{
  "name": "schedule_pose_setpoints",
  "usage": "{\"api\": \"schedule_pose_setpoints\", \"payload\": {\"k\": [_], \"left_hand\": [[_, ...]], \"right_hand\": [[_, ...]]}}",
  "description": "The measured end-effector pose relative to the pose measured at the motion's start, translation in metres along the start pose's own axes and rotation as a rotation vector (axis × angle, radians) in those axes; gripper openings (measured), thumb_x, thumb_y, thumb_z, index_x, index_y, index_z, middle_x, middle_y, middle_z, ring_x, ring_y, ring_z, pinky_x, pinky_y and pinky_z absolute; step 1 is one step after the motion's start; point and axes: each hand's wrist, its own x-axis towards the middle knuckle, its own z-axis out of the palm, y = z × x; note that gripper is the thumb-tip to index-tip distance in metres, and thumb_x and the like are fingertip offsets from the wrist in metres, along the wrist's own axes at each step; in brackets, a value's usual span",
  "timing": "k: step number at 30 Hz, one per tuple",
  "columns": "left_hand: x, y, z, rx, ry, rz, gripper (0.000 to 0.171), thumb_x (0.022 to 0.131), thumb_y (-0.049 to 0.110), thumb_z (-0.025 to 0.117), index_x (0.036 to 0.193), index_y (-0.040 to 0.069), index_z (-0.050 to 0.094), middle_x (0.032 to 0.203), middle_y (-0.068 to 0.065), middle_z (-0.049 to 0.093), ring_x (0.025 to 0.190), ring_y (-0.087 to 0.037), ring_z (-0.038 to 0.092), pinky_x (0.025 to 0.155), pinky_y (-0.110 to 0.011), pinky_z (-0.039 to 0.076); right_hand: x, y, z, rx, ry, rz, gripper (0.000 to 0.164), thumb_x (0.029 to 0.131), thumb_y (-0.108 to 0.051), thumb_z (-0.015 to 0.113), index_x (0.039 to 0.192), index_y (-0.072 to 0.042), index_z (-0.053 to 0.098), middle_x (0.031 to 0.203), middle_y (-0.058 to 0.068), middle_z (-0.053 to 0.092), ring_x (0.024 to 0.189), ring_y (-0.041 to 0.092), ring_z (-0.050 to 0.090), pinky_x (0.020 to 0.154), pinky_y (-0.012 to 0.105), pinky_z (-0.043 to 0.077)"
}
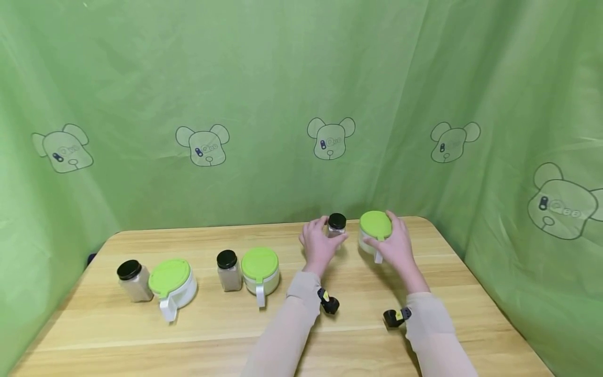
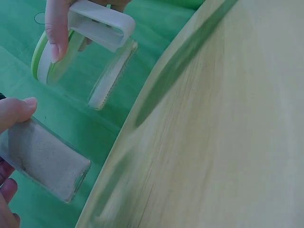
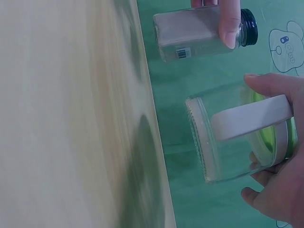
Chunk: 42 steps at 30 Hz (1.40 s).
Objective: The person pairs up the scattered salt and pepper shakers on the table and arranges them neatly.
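My left hand (image 1: 320, 243) grips a small clear square jar (image 2: 47, 161) by its upper part, thumb on one side and fingers on the other. That jar has a black screw lid (image 1: 336, 220) and pale powder inside. To its right, my right hand (image 1: 398, 248) holds a round glass pot (image 3: 228, 156) around its green lid (image 1: 375, 224), thumb and fingers on opposite sides. A white handle (image 3: 251, 117) sticks out from the pot, and a thin pale layer lies at its bottom. Both wrist views show a gap between these bases and the wooden table (image 3: 71, 118), where shadows fall.
Left of my hands stand a black-lidded jar (image 1: 230, 276) and a green-lidded pot (image 1: 260, 267), side by side. Farther left are another black-lidded jar (image 1: 136, 285) and green-lidded pot (image 1: 171, 280). A green curtain (image 1: 264, 78) hangs behind the table's far edge.
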Motion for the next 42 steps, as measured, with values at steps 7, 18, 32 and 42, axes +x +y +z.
{"api": "schedule_pose_setpoints", "payload": {"k": [7, 18, 32, 42], "left_hand": [[-0.004, 0.0, -0.003, -0.021, -0.012, 0.018, 0.069, 0.067, 0.046, 0.086, 0.125, 0.017, 0.063, 0.128, -0.006, 0.063, 0.123, -0.025, 0.049, 0.108, -0.048, 0.029], [-0.02, 0.002, -0.008, -0.052, 0.012, 0.022, 0.066, 0.065, 0.044, 0.087, 0.121, 0.017, 0.065, 0.126, -0.005, 0.064, 0.119, -0.024, 0.049, 0.104, -0.045, 0.029], [-0.032, 0.01, -0.02, -0.064, 0.044, 0.024, 0.064, 0.064, 0.046, 0.087, 0.12, 0.023, 0.066, 0.122, -0.003, 0.065, 0.117, -0.022, 0.048, 0.102, -0.045, 0.03], [-0.044, 0.01, -0.027, -0.035, 0.055, 0.02, 0.062, 0.063, 0.045, 0.088, 0.116, 0.021, 0.067, 0.119, -0.003, 0.066, 0.115, -0.021, 0.049, 0.099, -0.043, 0.031]], "right_hand": [[-0.008, -0.004, 0.0, -0.004, -0.008, -0.017, 0.103, 0.075, -0.022, 0.081, 0.154, -0.002, 0.017, 0.153, 0.03, 0.027, 0.137, 0.049, 0.031, 0.111, 0.067, 0.025], [-0.022, -0.002, 0.002, -0.007, -0.021, -0.041, 0.103, 0.074, -0.021, 0.082, 0.153, -0.002, 0.019, 0.151, 0.031, 0.029, 0.135, 0.049, 0.033, 0.11, 0.068, 0.026], [-0.035, -0.003, -0.001, -0.022, -0.013, -0.067, 0.1, 0.073, -0.022, 0.083, 0.152, -0.002, 0.023, 0.148, 0.03, 0.034, 0.132, 0.047, 0.037, 0.108, 0.068, 0.029], [-0.046, -0.009, -0.004, -0.028, -0.029, -0.078, 0.102, 0.073, -0.023, 0.083, 0.153, -0.004, 0.022, 0.15, 0.031, 0.031, 0.134, 0.048, 0.035, 0.107, 0.07, 0.027]]}}
